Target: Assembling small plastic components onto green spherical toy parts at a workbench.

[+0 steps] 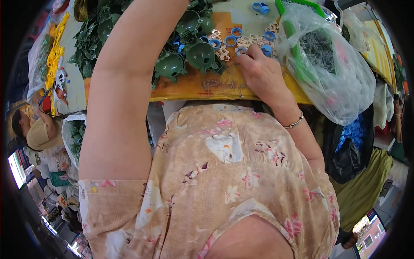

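Note:
My right hand (261, 72) is over the worktable's yellow covering (172, 92), thumb and fingers pinched together. Whatever is between the fingertips is too small and covered to name. Just beyond them lie blue plastic rings (230, 41) and small cream plastic pieces (246, 41). Small metal springs (210, 82) are scattered left of this hand, close to the table's front edge. My left arm (125, 86) stretches forward across the table, and its hand is past the upper edge of the picture. Dark green cup-shaped plastic parts (170, 66) are heaped on both sides of that arm.
A green tray inside a clear plastic bag (345, 86) holds many small metal springs (317, 49) on the right. Below it, a black bag (349, 159) contains blue pieces. Yellow plastic strips (55, 64) lie at far left, where another person (38, 129) sits.

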A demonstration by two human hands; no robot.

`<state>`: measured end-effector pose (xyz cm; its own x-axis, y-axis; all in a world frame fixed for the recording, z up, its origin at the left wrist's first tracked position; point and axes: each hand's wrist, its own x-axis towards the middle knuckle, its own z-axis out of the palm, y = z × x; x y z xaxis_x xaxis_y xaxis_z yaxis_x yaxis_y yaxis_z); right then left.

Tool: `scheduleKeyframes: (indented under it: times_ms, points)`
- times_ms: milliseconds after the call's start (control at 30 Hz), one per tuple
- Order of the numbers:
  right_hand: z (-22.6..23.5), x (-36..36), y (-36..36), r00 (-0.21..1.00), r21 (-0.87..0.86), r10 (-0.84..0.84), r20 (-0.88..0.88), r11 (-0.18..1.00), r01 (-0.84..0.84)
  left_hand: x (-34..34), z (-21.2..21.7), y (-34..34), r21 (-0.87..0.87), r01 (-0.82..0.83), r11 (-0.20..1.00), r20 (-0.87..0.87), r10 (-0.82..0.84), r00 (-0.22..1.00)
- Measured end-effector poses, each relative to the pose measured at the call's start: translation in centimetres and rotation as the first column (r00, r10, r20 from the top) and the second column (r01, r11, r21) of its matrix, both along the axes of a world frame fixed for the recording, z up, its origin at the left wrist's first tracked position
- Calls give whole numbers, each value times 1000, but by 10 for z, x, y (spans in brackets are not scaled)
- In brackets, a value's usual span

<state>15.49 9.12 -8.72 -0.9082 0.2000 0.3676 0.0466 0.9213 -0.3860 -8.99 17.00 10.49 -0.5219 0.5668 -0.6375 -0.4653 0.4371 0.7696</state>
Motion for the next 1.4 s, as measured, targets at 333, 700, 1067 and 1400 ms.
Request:
scheduleKeyframes:
  times_ms: [333,700,1067,1400]
  points:
    - [15,13,0,983,-701,-133,-124,713,8,35,-80,-65,-77,694,716,-981,-179,76]
    - [25,19,14,973,-992,-230,19,-129,-11,93,-105,-149,54,775,630,-588,-607,534]
    - [5,20,-1,849,-840,-403,-341,537,-82,87,-107,-129,-565,498,658,-787,-611,-84]
    - [1,18,-8,866,-835,-322,-383,522,-175,-8,-104,-21,-820,121,560,-542,-690,-479]
